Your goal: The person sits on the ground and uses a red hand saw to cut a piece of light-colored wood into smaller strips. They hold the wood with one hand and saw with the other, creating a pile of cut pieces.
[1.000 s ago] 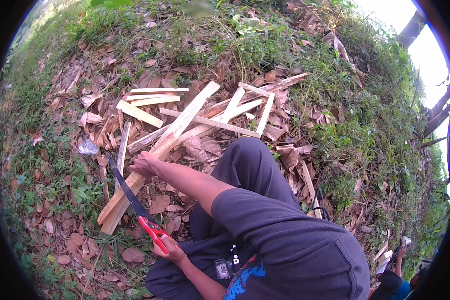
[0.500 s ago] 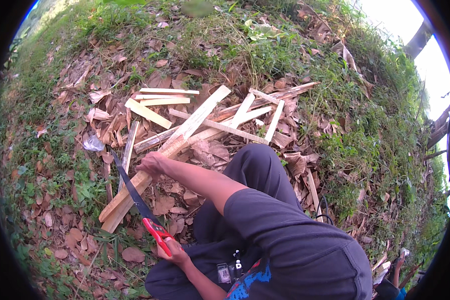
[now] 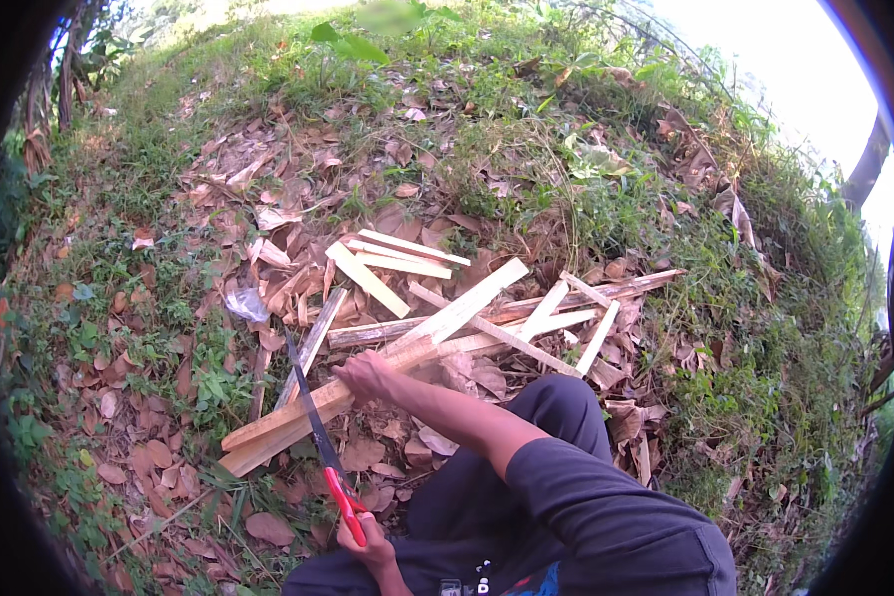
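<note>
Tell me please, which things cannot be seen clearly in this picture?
In the head view:
Right hand: fingertips mostly hidden by the hand itself.
Saw: teeth too small to make out.
Lower plank: partly covered by the upper plank.
Shirt print: cut off by the lower edge.

Dry leaves (image 3: 392, 216) and green weeds (image 3: 219, 392) around a crumpled plastic bag (image 3: 245, 301)
A curled pale leaf (image 3: 271, 253) lies just behind the bag, and a round brown leaf (image 3: 270, 528) lies in front of it. Thin trunks (image 3: 67, 77) stand far behind it to the left. Far to its right, a tree trunk (image 3: 867, 164) leans by the bright white sky (image 3: 775, 50).
</note>
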Motion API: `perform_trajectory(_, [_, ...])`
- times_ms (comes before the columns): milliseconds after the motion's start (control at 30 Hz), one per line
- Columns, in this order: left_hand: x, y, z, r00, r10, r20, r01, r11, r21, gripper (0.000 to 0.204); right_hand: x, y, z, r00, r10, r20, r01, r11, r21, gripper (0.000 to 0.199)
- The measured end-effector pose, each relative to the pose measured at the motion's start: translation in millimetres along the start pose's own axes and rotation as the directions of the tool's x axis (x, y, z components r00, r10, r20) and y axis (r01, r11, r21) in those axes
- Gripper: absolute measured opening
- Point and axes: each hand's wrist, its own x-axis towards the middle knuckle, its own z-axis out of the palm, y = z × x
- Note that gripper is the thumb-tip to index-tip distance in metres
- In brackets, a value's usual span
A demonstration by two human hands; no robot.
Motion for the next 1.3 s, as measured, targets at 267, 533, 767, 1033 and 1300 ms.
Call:
perform_trajectory(267, [0,-15,-3,1.0,-0.009,0.006,0.008,0.998,0.067,0.02,-3,0,-6,1.0,0.007,-0.015,-0.007,0.999,-0.032,0.065])
perform_trajectory(533, [1,11,1,0.974,-0.097,0.203,0.117,0.989,-0.09,0.035,-7,-1,-8,0.998,-0.008,-0.058,0.006,1.0,-0.02,0.06])
perform_trajectory(767, [5,21,-6,0.976,-0.152,0.158,0.169,0.98,-0.101,0.034,-8,2,-4,0.999,-0.001,-0.048,-0.001,0.999,-0.041,0.061])
perform_trajectory(1033, [-13,51,-5,0.995,0.031,0.092,-0.038,0.997,0.067,0.028,-11,7,-7,0.996,-0.038,-0.082,0.033,0.997,-0.069,0.069])
perform_trajectory(1300, [8,25,-6,0.97,-0.23,0.074,0.237,0.967,-0.092,0.024,-14,-3,-13,0.996,-0.047,-0.073,0.044,0.998,-0.034,0.068])
